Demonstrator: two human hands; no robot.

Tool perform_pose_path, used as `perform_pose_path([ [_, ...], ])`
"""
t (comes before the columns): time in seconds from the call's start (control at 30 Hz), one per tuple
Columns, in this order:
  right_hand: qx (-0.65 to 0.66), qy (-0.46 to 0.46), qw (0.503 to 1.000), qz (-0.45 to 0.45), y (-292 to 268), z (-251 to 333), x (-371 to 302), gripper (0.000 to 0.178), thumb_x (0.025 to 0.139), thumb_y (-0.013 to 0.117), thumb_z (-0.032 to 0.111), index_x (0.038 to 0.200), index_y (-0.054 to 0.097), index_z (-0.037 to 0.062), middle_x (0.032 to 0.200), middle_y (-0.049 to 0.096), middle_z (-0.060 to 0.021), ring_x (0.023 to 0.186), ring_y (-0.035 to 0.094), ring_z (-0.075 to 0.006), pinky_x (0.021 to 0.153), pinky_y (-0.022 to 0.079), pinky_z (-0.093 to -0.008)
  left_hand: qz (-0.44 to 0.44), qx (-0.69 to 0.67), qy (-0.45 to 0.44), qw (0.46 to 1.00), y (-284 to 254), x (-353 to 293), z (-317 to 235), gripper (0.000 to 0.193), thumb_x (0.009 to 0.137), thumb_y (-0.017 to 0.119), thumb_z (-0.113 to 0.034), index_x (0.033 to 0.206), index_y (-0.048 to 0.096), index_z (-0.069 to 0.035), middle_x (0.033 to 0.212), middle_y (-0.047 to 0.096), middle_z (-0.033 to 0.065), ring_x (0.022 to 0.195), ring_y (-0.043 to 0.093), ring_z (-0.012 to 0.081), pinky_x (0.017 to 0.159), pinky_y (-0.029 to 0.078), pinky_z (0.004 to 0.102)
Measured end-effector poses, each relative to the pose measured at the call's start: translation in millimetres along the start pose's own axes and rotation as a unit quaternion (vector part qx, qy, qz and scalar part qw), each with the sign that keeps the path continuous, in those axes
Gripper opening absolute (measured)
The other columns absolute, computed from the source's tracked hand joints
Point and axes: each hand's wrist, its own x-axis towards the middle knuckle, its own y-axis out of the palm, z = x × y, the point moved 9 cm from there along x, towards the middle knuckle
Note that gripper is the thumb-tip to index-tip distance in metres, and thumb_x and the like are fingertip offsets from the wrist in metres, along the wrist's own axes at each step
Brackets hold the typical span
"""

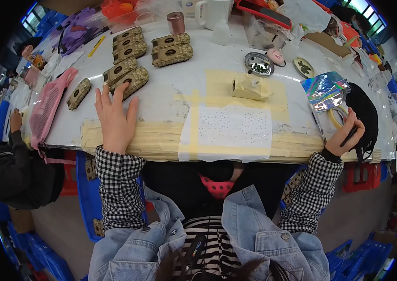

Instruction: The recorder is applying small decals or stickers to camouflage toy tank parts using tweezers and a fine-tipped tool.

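My left hand is open, its fingers spread, with the fingertips at the near edge of a camouflage-painted toy tank hull. More such hulls stand in groups behind it, and a single hull lies to the left. At the right, my right hand is closed round a slim dark tool whose kind I cannot make out. Beside that hand are a roll of yellowish tape and a shiny holographic pouch. Between my hands lies a white sheet dotted with small dark specks.
A tape-covered block sits behind the sheet. Further back are a round dish of small green parts, a second dish and a white jug. A pink mesh bag lies left, a black bag right. Another person's sleeve shows at left.
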Motion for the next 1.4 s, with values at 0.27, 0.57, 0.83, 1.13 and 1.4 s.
perform_pose_path([
  [0.27,-0.008,-0.003,1.0,-0.005,4.0,0.8,-1.3,0.018,0.091,0.054,0.017,0.089,0.046,0.0009,0.1,0.062,-0.0176,0.088,0.056,-0.0172,0.079,0.044,-0.0272,0.03,-0.179,-0.027,0.983,-10.3,12.3,-5.1,0.041,0.08,0.068,-0.014,0.116,0.052,-0.002,0.117,0.052,0.0187,0.11,0.051,0.031,0.093,0.041,0.0358],
  [0.57,-0.018,-0.002,1.0,0.01,5.1,5.1,3.2,0.018,0.092,0.053,0.017,0.088,0.047,0.0013,0.1,0.062,-0.0184,0.086,0.057,-0.0177,0.078,0.045,-0.0276,0.007,-0.206,-0.097,0.974,0.5,5.0,21.6,0.059,0.073,0.076,-0.019,0.123,0.049,-0.001,0.116,0.053,0.0161,0.108,0.051,0.0271,0.092,0.042,0.0347],
  [0.83,-0.004,0.021,1.0,0.002,2.1,2.4,1.2,0.018,0.092,0.053,0.018,0.088,0.046,0.0016,0.101,0.062,-0.0184,0.088,0.058,-0.0181,0.079,0.045,-0.0281,0.028,-0.171,-0.101,0.98,1.7,0.8,15.0,0.054,0.07,0.078,-0.027,0.11,0.055,0.0,0.106,0.054,0.0132,0.099,0.052,0.0272,0.086,0.043,0.0354],
  [1.13,0.003,0.028,1.0,0.013,4.4,-0.4,2.4,0.018,0.093,0.052,0.019,0.087,0.046,0.002,0.1,0.064,-0.0168,0.084,0.057,-0.0161,0.078,0.045,-0.0275,0.012,-0.484,-0.149,0.862,-5.6,-6.3,5.6,0.051,0.076,0.072,-0.007,0.118,0.044,0.0,0.11,0.055,0.0101,0.1,0.056,0.0177,0.088,0.045,0.028],
  [1.4,0.095,-0.012,0.974,0.204,36.9,70.9,-2.6,0.019,0.097,0.041,0.013,0.09,0.052,-0.0016,0.096,0.063,-0.0153,0.089,0.058,-0.0174,0.081,0.044,-0.0287,0.21,-0.708,-0.067,0.671,-22.2,27.9,-70.8,0.077,0.067,0.082,-0.022,0.126,0.037,-0.004,0.113,0.055,0.0079,0.106,0.055,0.0183,0.091,0.045,0.0303],
])
